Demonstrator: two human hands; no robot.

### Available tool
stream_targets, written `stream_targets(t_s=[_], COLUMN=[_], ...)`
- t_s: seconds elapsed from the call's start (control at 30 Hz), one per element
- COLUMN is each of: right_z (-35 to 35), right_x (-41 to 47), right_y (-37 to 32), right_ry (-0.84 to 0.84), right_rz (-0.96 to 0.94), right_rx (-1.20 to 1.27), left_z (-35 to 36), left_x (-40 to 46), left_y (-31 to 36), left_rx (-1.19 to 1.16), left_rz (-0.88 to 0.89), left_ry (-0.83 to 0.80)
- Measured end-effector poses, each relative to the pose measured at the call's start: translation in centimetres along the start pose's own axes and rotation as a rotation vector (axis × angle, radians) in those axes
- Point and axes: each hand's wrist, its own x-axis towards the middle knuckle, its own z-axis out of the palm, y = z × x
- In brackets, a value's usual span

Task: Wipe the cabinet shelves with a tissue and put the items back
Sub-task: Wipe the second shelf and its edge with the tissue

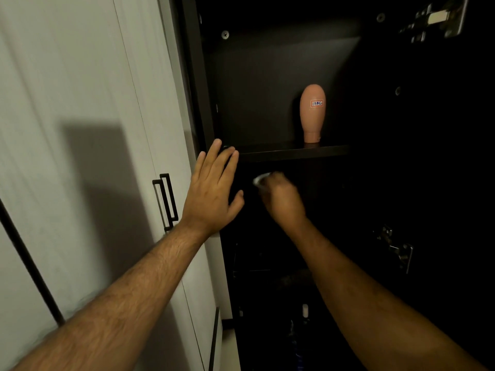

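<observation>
right hand [281, 199] grip bunched on the tissue [261, 180]; left hand [211, 191] flat, bracing; sweep steadily beneath the shelf [289, 152].

So it's just two bare arms coming up from the bottom of the shot, no sleeves showing anywhere, no watch, no rings, no gloves. The left hand [213, 188] and its forearm sit in the light, and you can see a fair bit of dark hair running along the forearm up to the wrist. The right hand [281, 199] and forearm are in shadow and a little blurred, so finer detail is hard to make out.
</observation>
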Motion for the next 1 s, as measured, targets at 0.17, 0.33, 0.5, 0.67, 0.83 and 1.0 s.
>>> stream_targets(t_s=[0.17,0.33,0.5,0.67,0.83,1.0], right_z=[2.5,-1.2,-0.5,4.3,3.1,1.5], right_x=[-3.6,0.5,2.4,-1.5,-1.4,2.1], right_y=[3.5,3.4,-0.9,-1.1,-0.3,-3.7], right_ry=[-0.014,0.377,0.271,-0.137,0.132,0.214], right_rz=[0.029,0.384,0.161,-0.137,-0.075,-0.032], right_rx=[0.026,0.141,0.129,-0.015,0.013,-0.05], left_z=[-1.2,-1.7,-1.2,-1.2,-1.4,-1.2], left_x=[0.2,2.4,2.7,2.3,2.4,2.4], left_y=[-3.5,-4.8,-4.9,-5.2,-5.5,-5.3], left_rx=[0.084,0.143,0.16,0.161,0.156,0.133], left_rz=[0.06,0.072,0.042,0.049,0.018,0.005], left_ry=[-0.019,-0.016,0.009,0.003,-0.018,-0.003])
